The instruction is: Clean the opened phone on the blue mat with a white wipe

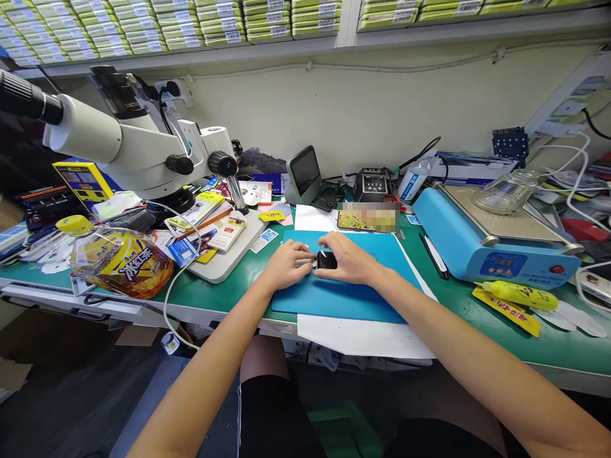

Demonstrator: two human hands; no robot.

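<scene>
A small black square device (326, 260), like a watch screen, lies on a blue work mat (344, 292) in the middle of the green bench. My left hand (287, 262) curls against its left edge, fingers bent and pinching it. My right hand (347, 258) covers its right side, thumb and fingers closed round it. Both hands hold the device low over the mat. Most of the device is hidden under my fingers.
A white microscope (138, 149) stands at the left over a cluttered base plate, with a yellow drink bottle (117, 257) lying in front. A blue heating machine (482, 238) with a glass jar (506, 191) sits at the right. White paper (363, 334) overhangs the bench edge.
</scene>
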